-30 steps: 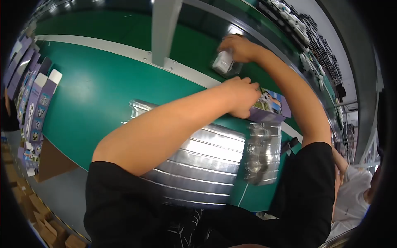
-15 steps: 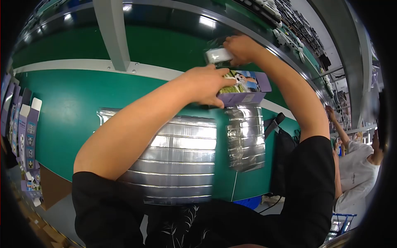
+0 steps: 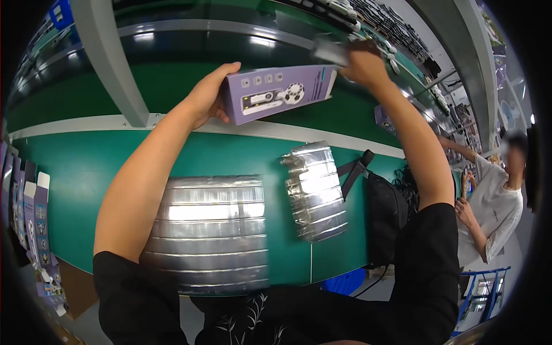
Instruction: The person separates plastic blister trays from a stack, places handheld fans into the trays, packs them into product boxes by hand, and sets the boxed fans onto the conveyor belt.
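My left hand [image 3: 213, 95] grips the left end of a purple printed box [image 3: 282, 92], which is held up tilted above the bench's back rail. A picture of a white device shows on its near side. Beyond the box's right end, my right hand [image 3: 363, 63] is closed on a clear plastic package [image 3: 330, 50], blurred by motion. A wide stack of clear ribbed plastic sheets [image 3: 213, 230] lies on the green table [image 3: 115, 167]. To its right sits a smaller stack of clear plastic packs [image 3: 316, 192].
A black bag [image 3: 385, 213] lies on the right of the table. Purple boxes [image 3: 40, 207] stand at the far left. A metal post [image 3: 109, 63] rises at the back left. A person in a light shirt [image 3: 491, 213] is at the right.
The purple box has been lifted and turned, so another printed side shows. My left hand has moved to its left end. My right hand has moved up and right with the clear package.
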Motion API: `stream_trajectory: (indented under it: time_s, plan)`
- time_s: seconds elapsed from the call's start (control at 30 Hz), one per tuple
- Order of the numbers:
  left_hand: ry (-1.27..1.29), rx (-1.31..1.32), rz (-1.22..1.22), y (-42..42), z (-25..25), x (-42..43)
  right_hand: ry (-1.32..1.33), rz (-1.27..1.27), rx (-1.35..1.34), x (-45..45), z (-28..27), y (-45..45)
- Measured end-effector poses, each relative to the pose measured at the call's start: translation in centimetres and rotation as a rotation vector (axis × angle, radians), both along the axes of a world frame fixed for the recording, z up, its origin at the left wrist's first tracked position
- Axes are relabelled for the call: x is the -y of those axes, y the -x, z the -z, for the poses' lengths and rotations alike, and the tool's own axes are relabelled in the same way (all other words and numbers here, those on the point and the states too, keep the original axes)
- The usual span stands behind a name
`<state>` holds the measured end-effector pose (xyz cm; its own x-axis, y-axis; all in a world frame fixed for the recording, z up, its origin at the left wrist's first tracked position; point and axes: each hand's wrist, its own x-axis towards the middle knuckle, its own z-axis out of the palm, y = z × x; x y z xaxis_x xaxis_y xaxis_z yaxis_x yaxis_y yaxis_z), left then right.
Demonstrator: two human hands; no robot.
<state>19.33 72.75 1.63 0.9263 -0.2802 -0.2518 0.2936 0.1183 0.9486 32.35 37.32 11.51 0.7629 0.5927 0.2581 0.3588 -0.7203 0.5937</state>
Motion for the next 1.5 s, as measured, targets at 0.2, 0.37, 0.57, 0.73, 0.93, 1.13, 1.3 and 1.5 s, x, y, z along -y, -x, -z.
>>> stream_trajectory:
  time_s: [0.2, 0.37, 0.57, 0.73, 0.93, 1.13, 1.3, 1.5]
  plan:
    - [-0.005, -0.028, 0.05, 0.4, -0.4, -0.1, -0.311, 0.059, -0.015, -1.5, 2.2, 1.4]
    - [0.109, -0.007, -0.112, 0.6, -1.3, -1.1, -0.272, 0.079, 0.118, 1.7, 1.4, 0.5]
    - [0.141, -0.023, -0.15, 0.8, -1.6, -0.2, -0.091, -0.268, 0.031, 0.2, 3.7, 3.2]
    - [0.163, 0.003, -0.197, 0.5, -1.5, -1.6, -0.189, -0.121, -0.023, 0.5, 3.8, 3.2]
    - [0.059, -0.034, -0.109, 0.6, -1.7, -0.6, -0.247, 0.042, -0.054, 0.7, 2.8, 3.8]
    - [0.122, -0.14, -0.4, 0.9, -1.6, 2.0, -0.166, -0.315, -0.123, 0.4, 5.0, 5.8]
    - [0.057, -0.148, -0.246, 1.2, -1.2, 2.2, -0.135, -0.231, -0.156, 0.5, 5.9, 6.6]
    - [0.076, -0.209, -0.223, 1.2, -1.1, 1.3, -0.171, -0.207, -0.164, -0.4, 5.1, 9.0]
